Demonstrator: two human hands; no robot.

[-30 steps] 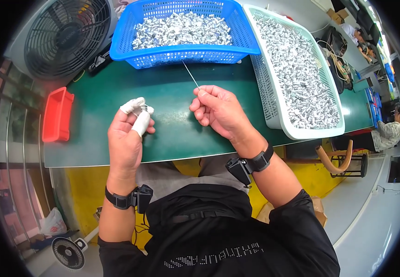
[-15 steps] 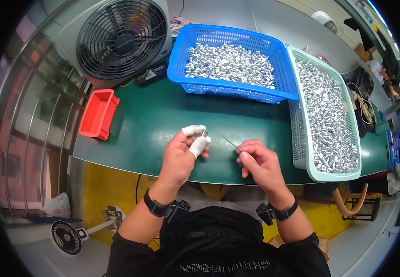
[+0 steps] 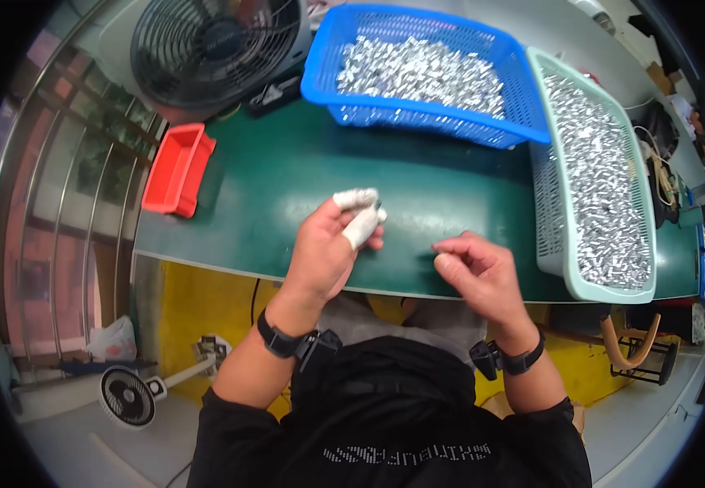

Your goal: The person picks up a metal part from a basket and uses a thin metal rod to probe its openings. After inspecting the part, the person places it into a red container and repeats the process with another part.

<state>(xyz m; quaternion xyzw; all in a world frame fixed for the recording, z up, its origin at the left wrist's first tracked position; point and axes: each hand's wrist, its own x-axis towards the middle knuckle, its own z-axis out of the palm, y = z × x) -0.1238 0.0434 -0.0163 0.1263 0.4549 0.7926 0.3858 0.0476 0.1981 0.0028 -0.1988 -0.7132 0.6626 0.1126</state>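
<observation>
My left hand (image 3: 326,248) is raised over the green table, its thumb and fingers wrapped in white coverings. They pinch a small metal piece (image 3: 379,205), mostly hidden between the tips. To the right, my right hand (image 3: 483,271) is bare and closed, thumb against bent fingers. The thin metal rod that showed in it a moment earlier is hardly visible now, blurred at the fingertips. A gap lies between the two hands, both near the table's front edge.
A blue basket (image 3: 426,110) full of small silvery metal pieces stands ahead. The pale green basket (image 3: 568,244) at right holds more. At the left are an empty red bin (image 3: 154,191) and a large fan (image 3: 216,49). The green table (image 3: 287,150) lies beneath.
The view has shifted, so baskets and table sit higher in the picture. My right hand has drawn a little farther from my left, and the rod no longer shows clearly.
</observation>
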